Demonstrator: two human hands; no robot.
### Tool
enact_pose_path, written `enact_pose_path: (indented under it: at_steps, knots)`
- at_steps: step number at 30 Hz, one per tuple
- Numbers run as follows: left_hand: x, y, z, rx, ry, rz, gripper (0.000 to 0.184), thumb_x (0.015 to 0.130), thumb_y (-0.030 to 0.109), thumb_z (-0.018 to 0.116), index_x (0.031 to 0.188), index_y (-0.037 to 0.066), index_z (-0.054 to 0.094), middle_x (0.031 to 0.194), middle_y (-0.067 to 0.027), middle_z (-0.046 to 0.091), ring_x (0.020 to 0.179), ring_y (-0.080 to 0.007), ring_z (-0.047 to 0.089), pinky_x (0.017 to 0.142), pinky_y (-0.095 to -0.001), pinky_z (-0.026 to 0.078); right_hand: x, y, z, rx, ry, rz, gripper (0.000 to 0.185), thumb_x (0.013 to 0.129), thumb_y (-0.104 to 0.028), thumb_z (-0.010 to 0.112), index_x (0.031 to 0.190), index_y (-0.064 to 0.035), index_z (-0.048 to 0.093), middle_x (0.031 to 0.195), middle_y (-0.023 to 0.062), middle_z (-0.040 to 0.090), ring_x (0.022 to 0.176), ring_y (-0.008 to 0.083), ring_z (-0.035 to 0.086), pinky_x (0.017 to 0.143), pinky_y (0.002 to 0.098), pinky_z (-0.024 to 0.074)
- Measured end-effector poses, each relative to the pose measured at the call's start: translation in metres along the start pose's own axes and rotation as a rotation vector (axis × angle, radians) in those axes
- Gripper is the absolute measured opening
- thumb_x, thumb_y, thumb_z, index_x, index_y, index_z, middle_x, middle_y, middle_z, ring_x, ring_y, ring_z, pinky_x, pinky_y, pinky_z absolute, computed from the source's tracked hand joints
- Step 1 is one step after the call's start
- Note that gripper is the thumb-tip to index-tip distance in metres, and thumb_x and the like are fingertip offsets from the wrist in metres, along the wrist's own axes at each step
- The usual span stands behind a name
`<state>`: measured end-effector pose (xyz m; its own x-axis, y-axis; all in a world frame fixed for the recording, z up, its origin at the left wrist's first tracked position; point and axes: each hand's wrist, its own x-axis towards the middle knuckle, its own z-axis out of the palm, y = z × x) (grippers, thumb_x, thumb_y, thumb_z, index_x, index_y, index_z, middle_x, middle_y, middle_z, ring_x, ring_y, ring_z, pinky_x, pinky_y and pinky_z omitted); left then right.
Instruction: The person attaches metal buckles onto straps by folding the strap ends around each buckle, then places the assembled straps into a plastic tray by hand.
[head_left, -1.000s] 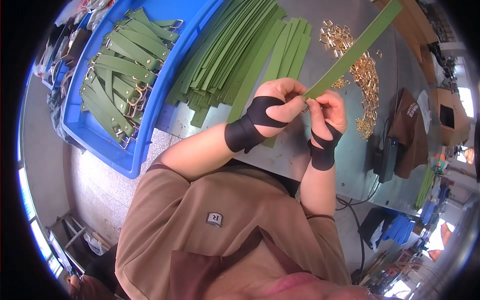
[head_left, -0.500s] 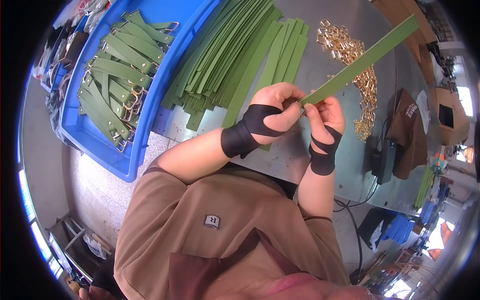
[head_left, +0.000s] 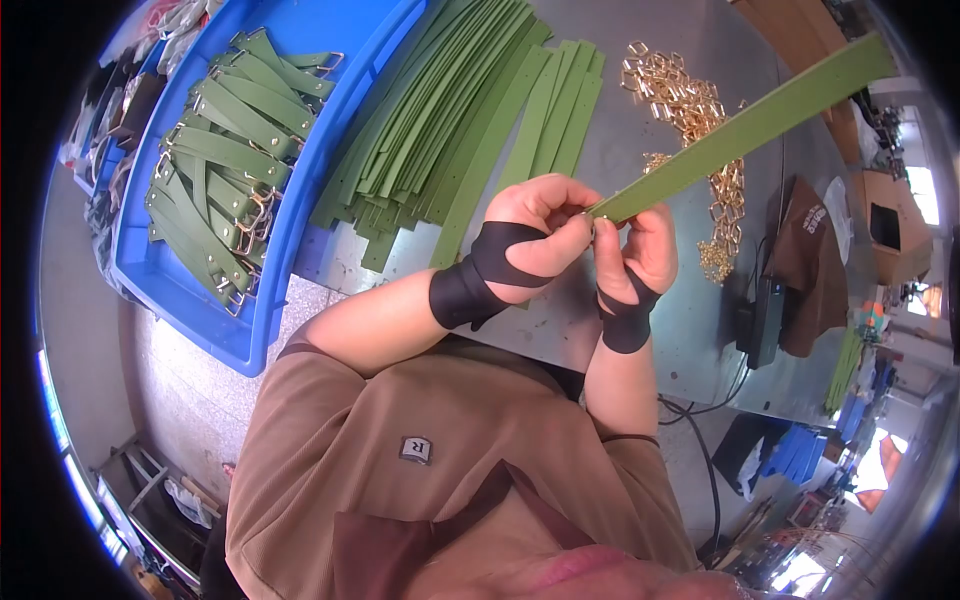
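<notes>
Head view up on my screen, I take the first question: "How do the hands stand?"

"Left hand (head_left: pixel 540 240) is narrow, thumb and fingers pinching the near end of a green strap (head_left: pixel 745 132). Right hand (head_left: pixel 643 252) is just beside it on the right, gripping that same end. I can't make out whether a small piece lies between the fingertips."

"And the strap's other end?"

"It reaches away from both hands to the far right, raised above the table (head_left: pixel 700 35), with no hand supporting it."

"What worries you?"

"Leverage, I'd judge. All that length hangs off one small grip, so a slackened pinch could let it twist or drop. Dropping, it might sweep through the gold rings (head_left: pixel 680 100) it crosses in view, or scatter the tiny gold pieces (head_left: pixel 716 260) nearer the right hand. With fingers covering the near end, a misalignment could also pass unseen."

"Over to the left?"

"Past the left hand, loose green strips (head_left: pixel 440 120) lie piled. Farther left, a blue bin (head_left: pixel 262 320) holds buckled straps (head_left: pixel 235 150)."
</notes>
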<state>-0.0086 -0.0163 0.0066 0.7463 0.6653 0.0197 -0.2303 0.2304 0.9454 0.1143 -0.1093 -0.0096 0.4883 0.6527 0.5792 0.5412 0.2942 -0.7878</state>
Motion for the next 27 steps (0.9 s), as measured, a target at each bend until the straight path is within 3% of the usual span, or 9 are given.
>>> enact_pose_path:
  at_steps: [9,12,14,15,17,20,24,26,27]
  knots:
    - [-0.002,0.005,0.004,-0.109,0.010,-0.036,0.016,0.089,0.003,0.058,0.101,-0.004,0.068,0.088,-0.0049,0.068,0.076,-0.0079,0.063,0.071,-0.0242,0.052,0.000,-0.002,0.002,-0.082,0.038,-0.039,0.022,0.087,-0.005,0.074,0.106,-0.0054,0.062,0.099,0.0068,0.063,0.082,0.0150,0.059,0.074,0.0271,0.0484]
    - [-0.001,0.000,0.003,-0.034,0.022,0.013,0.016,0.089,0.003,0.058,0.100,-0.003,0.067,0.089,-0.0044,0.067,0.079,-0.0083,0.063,0.072,-0.0248,0.052,-0.001,0.001,0.002,0.092,0.023,-0.003,0.020,0.088,-0.002,0.071,0.105,-0.0038,0.061,0.100,0.0056,0.062,0.085,0.0133,0.058,0.078,0.0264,0.0470]
    - [-0.001,-0.001,-0.002,0.096,0.002,0.109,0.018,0.092,-0.005,0.054,0.105,-0.003,0.066,0.096,-0.0068,0.070,0.085,-0.0119,0.066,0.078,-0.0258,0.054,-0.001,-0.005,0.002,0.354,0.013,0.285,0.020,0.089,0.002,0.068,0.107,-0.0018,0.062,0.101,0.0045,0.062,0.088,0.0126,0.057,0.080,0.0261,0.0455]
    - [0.000,-0.001,-0.004,0.098,0.005,0.108,0.018,0.092,-0.005,0.054,0.105,-0.003,0.066,0.096,-0.0068,0.070,0.085,-0.0119,0.066,0.078,-0.0258,0.054,0.002,-0.008,0.001,0.356,0.012,0.287,0.020,0.089,0.002,0.068,0.107,-0.0018,0.062,0.101,0.0045,0.062,0.088,0.0126,0.057,0.080,0.0261,0.0455]
    - [0.004,0.002,-0.006,0.402,-0.007,0.354,0.018,0.088,-0.007,0.056,0.102,-0.002,0.067,0.094,-0.0077,0.069,0.084,-0.0147,0.067,0.076,-0.0263,0.054,0.007,-0.014,-0.004,0.362,-0.057,0.395,0.020,0.090,0.003,0.067,0.109,-0.0007,0.063,0.102,0.0040,0.061,0.088,0.0127,0.056,0.080,0.0264,0.0455]
    - [0.004,0.003,-0.002,0.468,0.021,0.400,0.019,0.086,-0.007,0.059,0.101,-0.002,0.068,0.091,-0.0087,0.069,0.083,-0.0169,0.067,0.075,-0.0267,0.053,0.004,-0.008,-0.005,0.254,-0.022,0.302,0.019,0.089,0.003,0.068,0.107,-0.0010,0.066,0.101,0.0039,0.062,0.087,0.0130,0.056,0.079,0.0259,0.0454]
    - [0.003,0.004,-0.001,0.484,0.026,0.365,0.017,0.088,-0.005,0.059,0.101,-0.001,0.068,0.092,-0.0082,0.069,0.083,-0.0154,0.067,0.075,-0.0262,0.053,0.001,-0.005,-0.004,0.129,0.010,0.221,0.014,0.087,0.001,0.070,0.101,-0.0012,0.066,0.098,0.0040,0.063,0.084,0.0139,0.057,0.077,0.0265,0.0464]
    - [0.000,0.008,0.001,0.393,0.079,0.120,0.016,0.090,-0.004,0.059,0.102,-0.001,0.068,0.094,-0.0081,0.070,0.085,-0.0152,0.067,0.075,-0.0271,0.053,0.002,-0.007,-0.006,0.091,-0.019,0.242,0.013,0.088,0.000,0.069,0.100,-0.0013,0.065,0.097,0.0046,0.063,0.083,0.0143,0.058,0.076,0.0272,0.0470]
    - [0.000,0.008,0.001,0.395,0.083,0.121,0.016,0.090,-0.004,0.059,0.102,-0.001,0.068,0.094,-0.0081,0.070,0.085,-0.0152,0.067,0.075,-0.0271,0.053,0.003,-0.007,-0.006,0.052,-0.048,0.263,0.012,0.089,0.000,0.069,0.099,-0.0014,0.064,0.096,0.0052,0.063,0.081,0.0148,0.058,0.075,0.0278,0.0476]
